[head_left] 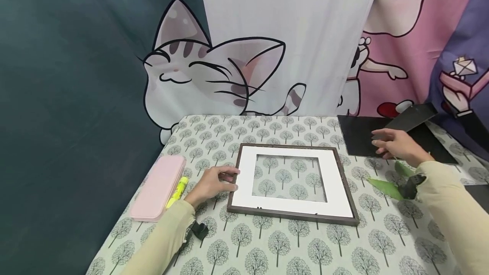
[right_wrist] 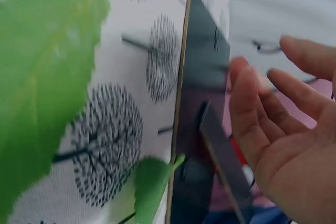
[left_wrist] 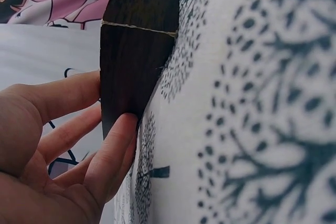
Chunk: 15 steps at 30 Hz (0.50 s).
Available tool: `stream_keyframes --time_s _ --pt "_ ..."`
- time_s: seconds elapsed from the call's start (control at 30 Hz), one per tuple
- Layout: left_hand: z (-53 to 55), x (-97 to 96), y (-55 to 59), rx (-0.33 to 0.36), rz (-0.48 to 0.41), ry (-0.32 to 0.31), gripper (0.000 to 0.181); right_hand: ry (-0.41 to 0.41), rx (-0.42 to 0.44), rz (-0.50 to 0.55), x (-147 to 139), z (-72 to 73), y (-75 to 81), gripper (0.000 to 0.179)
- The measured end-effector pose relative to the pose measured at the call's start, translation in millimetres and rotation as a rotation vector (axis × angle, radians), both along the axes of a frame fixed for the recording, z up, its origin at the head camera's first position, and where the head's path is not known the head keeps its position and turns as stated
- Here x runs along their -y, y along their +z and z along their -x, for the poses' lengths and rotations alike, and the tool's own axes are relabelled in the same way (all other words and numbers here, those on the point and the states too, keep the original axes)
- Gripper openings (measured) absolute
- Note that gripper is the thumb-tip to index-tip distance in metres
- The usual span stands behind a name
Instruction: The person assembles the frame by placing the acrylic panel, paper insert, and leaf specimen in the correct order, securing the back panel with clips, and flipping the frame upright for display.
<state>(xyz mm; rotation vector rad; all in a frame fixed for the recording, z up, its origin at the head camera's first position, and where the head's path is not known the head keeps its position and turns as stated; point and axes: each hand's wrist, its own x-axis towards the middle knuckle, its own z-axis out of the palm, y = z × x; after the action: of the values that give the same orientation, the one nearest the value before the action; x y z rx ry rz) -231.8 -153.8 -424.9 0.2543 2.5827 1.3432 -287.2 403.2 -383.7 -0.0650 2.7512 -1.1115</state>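
A dark-rimmed picture frame [head_left: 287, 212] with a white mat lies flat on the patterned cloth; tree prints show through its window. At its left side, my left hand [head_left: 214, 185] holds the rim, thumb and fingers against the edge. In the left wrist view, fingertips meet the frame's dark side [left_wrist: 131, 61], where a pale corner seam shows. My right hand [head_left: 401, 145] hangs over a black backing board [head_left: 361, 135] with nothing in its grasp, its fingers loosely bent. A raised black flap [head_left: 412, 116] slants up from that board.
Green leaves [head_left: 386, 188] lie below my right wrist, close to the camera in the right wrist view. To the left of my left hand are a pink case [head_left: 158, 186] and a yellow highlighter [head_left: 177, 191]. Printed curtains [head_left: 324, 54] hang behind the table.
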Motion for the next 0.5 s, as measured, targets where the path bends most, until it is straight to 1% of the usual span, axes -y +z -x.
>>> stream_keyframes --time_s 0.07,0.27,0.37,0.5 --pt "-0.1 0.9 -0.3 0.001 0.000 -0.004 0.047 -0.047 -0.023 0.006 -8.6 2.0 -3.6 0.060" --pt "1.8 1.6 0.0 -0.014 -0.003 -0.017 0.046 -0.180 -0.057 0.088 -28.1 7.3 -11.1 0.063" --pt "2.2 1.7 -0.2 -0.012 0.001 -0.022 0.046 -0.237 -0.041 0.112 -37.0 9.8 -16.7 0.067" --pt "2.0 2.5 0.2 -0.002 0.006 -0.011 0.046 -0.268 0.011 0.179 -44.3 14.8 -23.1 0.071"
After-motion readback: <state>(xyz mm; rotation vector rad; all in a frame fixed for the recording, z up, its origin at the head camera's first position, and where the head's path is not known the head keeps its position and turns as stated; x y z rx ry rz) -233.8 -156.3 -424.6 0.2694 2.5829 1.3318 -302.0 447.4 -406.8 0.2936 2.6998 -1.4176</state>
